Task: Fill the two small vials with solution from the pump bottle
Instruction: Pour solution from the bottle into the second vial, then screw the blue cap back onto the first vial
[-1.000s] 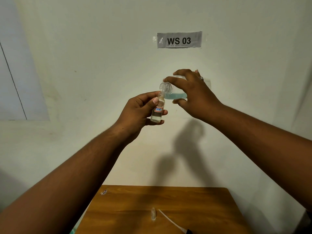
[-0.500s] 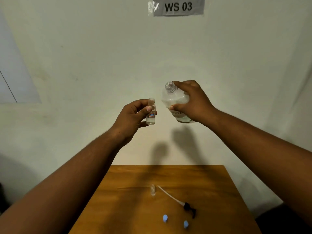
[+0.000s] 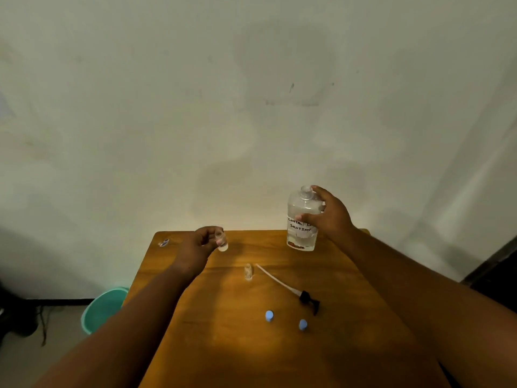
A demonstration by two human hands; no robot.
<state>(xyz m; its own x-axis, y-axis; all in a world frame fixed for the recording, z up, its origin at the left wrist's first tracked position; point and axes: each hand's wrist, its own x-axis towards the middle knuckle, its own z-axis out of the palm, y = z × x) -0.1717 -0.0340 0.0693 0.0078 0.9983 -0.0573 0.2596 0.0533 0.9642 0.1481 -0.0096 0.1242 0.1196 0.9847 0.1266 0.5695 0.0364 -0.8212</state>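
Standing on wooden table [image 3: 223,345] by pale wall [image 3: 251,107]: bottle [image 3: 302,219], right hand [image 3: 330,214] gripping; left hand [image 3: 195,247] pinching vial [image 3: 221,240].

Orange-brown wooden table [image 3: 223,345], two pale blue caps [image 3: 269,315], black pump head [image 3: 309,299], teal bucket [image 3: 102,309].

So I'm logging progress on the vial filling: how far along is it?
Done, it seems: the bottle stands upright on the table, pump out and lying beside it.

In hand: the left hand pinches one vial; its fill level is unclear. The right hand holds the bottle.

Left: the second vial stands uncapped, and both blue caps lie loose.
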